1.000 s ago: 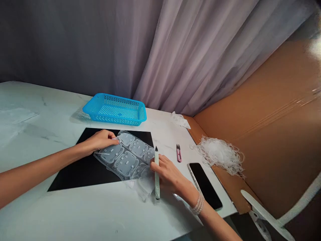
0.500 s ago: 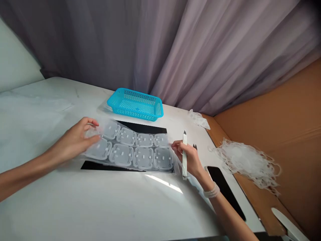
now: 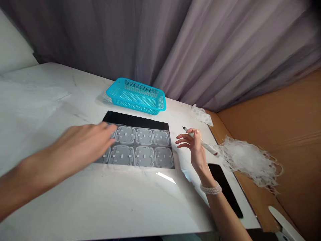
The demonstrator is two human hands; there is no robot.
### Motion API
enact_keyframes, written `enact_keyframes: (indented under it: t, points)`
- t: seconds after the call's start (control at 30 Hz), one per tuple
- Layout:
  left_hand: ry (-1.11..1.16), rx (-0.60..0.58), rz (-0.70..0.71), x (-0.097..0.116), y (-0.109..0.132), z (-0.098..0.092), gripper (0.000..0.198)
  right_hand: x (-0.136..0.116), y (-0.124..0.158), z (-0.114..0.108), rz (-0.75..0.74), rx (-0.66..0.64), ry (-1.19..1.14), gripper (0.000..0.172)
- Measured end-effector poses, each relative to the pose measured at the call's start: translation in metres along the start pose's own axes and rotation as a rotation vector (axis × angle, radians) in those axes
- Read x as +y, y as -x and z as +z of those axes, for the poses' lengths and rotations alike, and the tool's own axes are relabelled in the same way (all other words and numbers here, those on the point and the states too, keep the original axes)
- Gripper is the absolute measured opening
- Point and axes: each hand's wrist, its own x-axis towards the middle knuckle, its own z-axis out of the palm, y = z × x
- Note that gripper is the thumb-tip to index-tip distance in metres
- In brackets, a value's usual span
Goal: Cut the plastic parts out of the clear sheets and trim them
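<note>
A translucent sheet of moulded silicone pieces lies flat on a black mat on the white table. My left hand is blurred with motion, its fingers stretched out over the sheet's left end. My right hand hovers just right of the sheet and holds a white pen-like knife between thumb and fingers, its dark tip pointing up and left; the other fingers are spread.
A blue perforated basket stands behind the mat. Right of my right hand lie a dark phone, a heap of white trimmings and a small white scrap. A brown cardboard wall and grey curtains close the far side.
The sheet, lifted between both hands half a second ago, now lies flat on the mat. My right hand has let go of its edge and tilted the knife; my left hand has let go.
</note>
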Motion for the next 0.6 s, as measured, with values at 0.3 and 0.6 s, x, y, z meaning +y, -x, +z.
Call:
enact_keyframes:
  t: [0.3, 0.6]
  points:
    - [0.011, -0.138, 0.179, 0.059, -0.086, 0.010, 0.037, 0.010, -0.008, 0.007, -0.032, -0.060, 0.295, 0.043]
    - [0.275, -0.001, 0.195, 0.064, -0.131, 0.044, 0.036, 0.001, -0.008, 0.039, 0.085, -0.019, -0.223, 0.037]
